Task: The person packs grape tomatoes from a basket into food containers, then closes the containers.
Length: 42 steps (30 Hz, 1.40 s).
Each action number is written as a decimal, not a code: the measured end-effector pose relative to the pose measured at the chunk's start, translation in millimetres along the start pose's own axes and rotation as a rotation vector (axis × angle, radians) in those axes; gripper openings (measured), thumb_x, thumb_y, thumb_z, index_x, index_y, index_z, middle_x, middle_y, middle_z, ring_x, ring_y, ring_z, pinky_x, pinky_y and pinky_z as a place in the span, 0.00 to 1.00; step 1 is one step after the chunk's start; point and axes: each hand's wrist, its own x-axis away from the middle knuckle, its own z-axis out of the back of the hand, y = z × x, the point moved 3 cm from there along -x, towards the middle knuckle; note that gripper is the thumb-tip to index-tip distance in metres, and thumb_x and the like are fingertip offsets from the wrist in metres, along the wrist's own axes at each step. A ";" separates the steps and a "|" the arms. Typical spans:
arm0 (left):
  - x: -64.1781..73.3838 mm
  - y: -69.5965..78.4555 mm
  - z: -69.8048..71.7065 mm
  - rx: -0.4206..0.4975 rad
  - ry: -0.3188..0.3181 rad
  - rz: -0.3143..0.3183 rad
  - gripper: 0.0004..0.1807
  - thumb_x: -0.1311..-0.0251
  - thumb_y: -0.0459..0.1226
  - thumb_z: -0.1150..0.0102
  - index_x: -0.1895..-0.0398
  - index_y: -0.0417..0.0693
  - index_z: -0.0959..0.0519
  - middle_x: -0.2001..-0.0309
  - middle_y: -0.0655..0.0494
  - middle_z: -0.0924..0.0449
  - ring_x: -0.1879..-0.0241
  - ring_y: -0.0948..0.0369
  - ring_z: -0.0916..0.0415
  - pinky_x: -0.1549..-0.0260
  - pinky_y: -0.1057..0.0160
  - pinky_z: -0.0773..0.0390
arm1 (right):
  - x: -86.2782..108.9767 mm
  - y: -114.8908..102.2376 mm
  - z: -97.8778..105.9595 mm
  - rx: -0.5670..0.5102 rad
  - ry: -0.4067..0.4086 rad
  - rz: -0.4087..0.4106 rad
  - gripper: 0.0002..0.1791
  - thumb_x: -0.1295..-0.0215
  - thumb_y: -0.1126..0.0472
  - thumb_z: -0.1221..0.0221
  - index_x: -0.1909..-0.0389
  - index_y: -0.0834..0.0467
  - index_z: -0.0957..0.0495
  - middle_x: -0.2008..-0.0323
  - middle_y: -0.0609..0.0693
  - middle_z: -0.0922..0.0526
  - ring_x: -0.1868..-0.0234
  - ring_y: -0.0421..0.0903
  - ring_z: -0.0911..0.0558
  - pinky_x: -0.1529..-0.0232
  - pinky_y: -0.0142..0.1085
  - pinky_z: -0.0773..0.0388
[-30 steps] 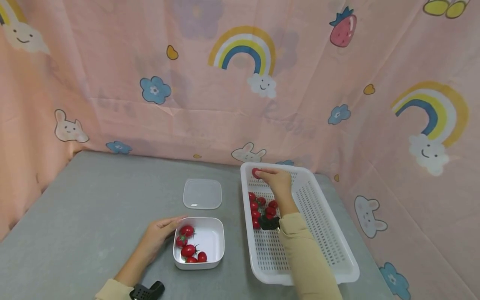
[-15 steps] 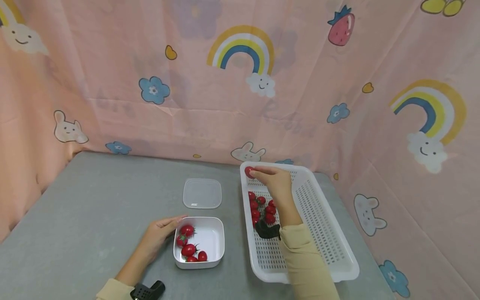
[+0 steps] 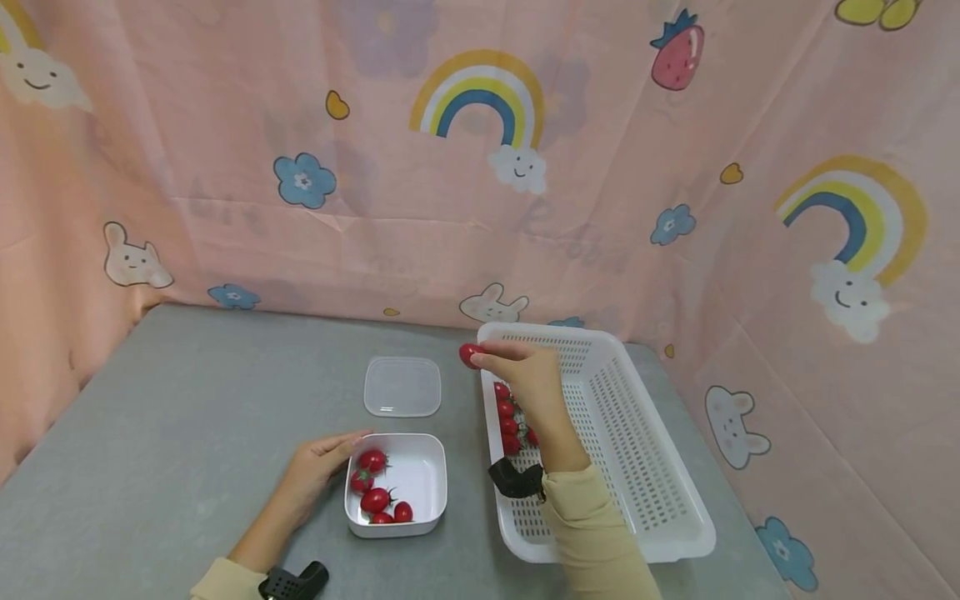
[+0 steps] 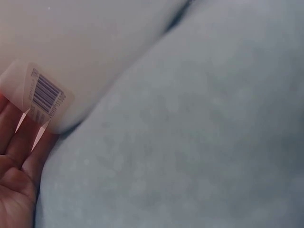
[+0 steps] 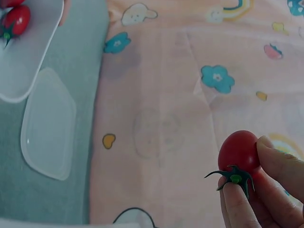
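My right hand (image 3: 528, 383) pinches a cherry tomato (image 3: 471, 356) between thumb and fingers, over the left rim of the white perforated basket (image 3: 652, 467). The right wrist view shows this red cherry tomato (image 5: 240, 151) with its green stem cap. My left hand (image 3: 315, 471) touches the left wall of a small white container (image 3: 420, 479), its fingers fairly straight. Several cherry tomatoes (image 3: 375, 500) lie along that container's left side. Up close, the left wrist view has the left fingers against the wall beside a barcode label (image 4: 46, 95).
A translucent lid (image 3: 402, 387) lies flat on the grey table (image 3: 187, 417), behind the small container. More cherry tomatoes (image 3: 508, 426) sit at the basket's left, partly hidden by the right arm. A pink printed curtain (image 3: 360, 250) borders the table at back and right.
My right hand has moved left with the cherry tomato, from inside the basket's far left corner to over its left rim. The left hand has stayed at the small container.
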 end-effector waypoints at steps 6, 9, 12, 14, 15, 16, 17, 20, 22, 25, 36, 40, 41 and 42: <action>0.0 -1.1 0.2 0.014 -0.010 -0.007 0.21 0.31 0.41 0.43 0.43 0.35 0.20 0.50 0.59 0.13 0.53 0.78 0.21 0.51 0.75 0.23 | 13.3 -6.1 -10.2 -0.020 -0.035 -0.003 0.16 0.43 0.51 0.29 0.54 0.51 0.12 0.53 0.51 0.12 0.43 0.51 0.22 0.38 0.55 0.28; -0.3 -1.5 -0.2 0.026 -0.014 -0.009 0.20 0.31 0.40 0.43 0.43 0.34 0.21 0.53 0.65 0.13 0.53 0.79 0.21 0.50 0.75 0.23 | 19.3 -9.5 -14.1 -0.029 -0.051 0.011 0.16 0.43 0.52 0.28 0.55 0.51 0.12 0.53 0.51 0.12 0.42 0.50 0.22 0.36 0.57 0.31; -0.4 -1.5 -0.3 0.022 -0.014 -0.009 0.20 0.31 0.40 0.43 0.43 0.34 0.20 0.54 0.67 0.13 0.54 0.79 0.21 0.51 0.75 0.23 | 23.9 -11.8 -17.7 -0.027 -0.057 0.013 0.15 0.44 0.52 0.28 0.56 0.52 0.11 0.54 0.51 0.11 0.42 0.50 0.22 0.36 0.59 0.33; -0.2 -1.2 -0.4 0.017 -0.013 -0.010 0.20 0.31 0.40 0.43 0.43 0.34 0.20 0.54 0.66 0.13 0.54 0.79 0.21 0.51 0.75 0.23 | 26.1 -12.2 -20.3 -0.033 -0.058 0.011 0.15 0.44 0.52 0.28 0.57 0.52 0.11 0.56 0.51 0.11 0.44 0.50 0.21 0.38 0.58 0.33; -0.1 -1.0 -0.5 0.016 -0.014 -0.012 0.20 0.31 0.40 0.43 0.43 0.33 0.20 0.54 0.66 0.13 0.54 0.79 0.21 0.51 0.75 0.23 | 26.9 -12.2 -21.6 -0.033 -0.057 0.012 0.15 0.44 0.52 0.28 0.57 0.52 0.11 0.56 0.51 0.11 0.45 0.50 0.21 0.39 0.56 0.32; 0.1 -0.6 -0.5 0.016 -0.013 -0.014 0.20 0.31 0.40 0.43 0.44 0.33 0.20 0.54 0.66 0.13 0.54 0.79 0.21 0.51 0.75 0.23 | 27.7 -12.3 -23.0 -0.034 -0.053 0.012 0.15 0.45 0.52 0.28 0.57 0.52 0.11 0.56 0.51 0.10 0.47 0.50 0.21 0.41 0.54 0.31; 0.5 -0.2 -0.6 0.018 -0.013 -0.017 0.20 0.31 0.39 0.43 0.44 0.33 0.20 0.54 0.67 0.13 0.54 0.79 0.21 0.51 0.75 0.23 | 28.6 -12.4 -24.5 -0.040 -0.054 0.014 0.15 0.45 0.52 0.28 0.57 0.52 0.11 0.57 0.51 0.10 0.48 0.50 0.20 0.43 0.52 0.30; 1.3 1.1 -0.9 0.026 -0.015 -0.019 0.20 0.31 0.39 0.43 0.44 0.32 0.20 0.55 0.67 0.13 0.54 0.78 0.20 0.51 0.74 0.23 | 31.9 -12.3 -29.1 -0.061 -0.057 0.024 0.14 0.45 0.54 0.27 0.58 0.54 0.11 0.58 0.52 0.10 0.50 0.49 0.19 0.46 0.47 0.29; 1.7 1.6 -1.1 0.032 -0.017 -0.018 0.20 0.31 0.39 0.43 0.44 0.32 0.20 0.55 0.66 0.13 0.54 0.78 0.20 0.51 0.74 0.23 | 35.0 -12.2 -32.1 -0.077 -0.064 0.025 0.14 0.46 0.55 0.27 0.59 0.54 0.11 0.59 0.52 0.10 0.51 0.47 0.19 0.48 0.44 0.29; 1.5 1.4 -1.1 0.031 -0.017 -0.009 0.20 0.32 0.39 0.42 0.44 0.32 0.20 0.53 0.62 0.13 0.54 0.78 0.20 0.51 0.74 0.22 | 40.3 -13.0 -36.0 -0.101 -0.081 0.040 0.13 0.47 0.58 0.26 0.60 0.56 0.11 0.61 0.52 0.10 0.53 0.45 0.18 0.50 0.40 0.28; 0.1 1.1 0.2 -0.011 0.011 -0.007 0.19 0.31 0.40 0.42 0.46 0.33 0.19 0.48 0.49 0.14 0.54 0.79 0.21 0.51 0.75 0.24 | 55.5 -13.7 -48.4 -0.119 -0.094 0.044 0.14 0.49 0.57 0.25 0.61 0.57 0.11 0.59 0.52 0.10 0.52 0.44 0.18 0.49 0.38 0.23; 0.5 1.7 0.4 -0.018 0.005 -0.009 0.20 0.31 0.41 0.42 0.45 0.34 0.19 0.47 0.48 0.15 0.54 0.79 0.21 0.51 0.76 0.24 | 59.0 -10.7 -52.2 -0.117 -0.093 0.045 0.14 0.49 0.57 0.25 0.61 0.57 0.11 0.60 0.52 0.10 0.52 0.44 0.18 0.48 0.40 0.23; 0.5 1.8 0.5 -0.020 0.002 -0.009 0.20 0.31 0.41 0.43 0.45 0.34 0.19 0.46 0.47 0.15 0.53 0.79 0.21 0.51 0.76 0.24 | 59.8 -9.9 -53.0 -0.118 -0.094 0.047 0.14 0.49 0.57 0.25 0.61 0.57 0.11 0.60 0.52 0.10 0.52 0.44 0.18 0.48 0.40 0.23; 0.7 2.0 0.5 -0.022 -0.001 -0.010 0.20 0.31 0.41 0.43 0.45 0.34 0.19 0.46 0.47 0.16 0.53 0.79 0.21 0.51 0.76 0.24 | 60.7 -9.1 -53.5 -0.115 -0.092 0.048 0.14 0.49 0.57 0.25 0.61 0.57 0.11 0.59 0.51 0.10 0.51 0.44 0.18 0.48 0.40 0.23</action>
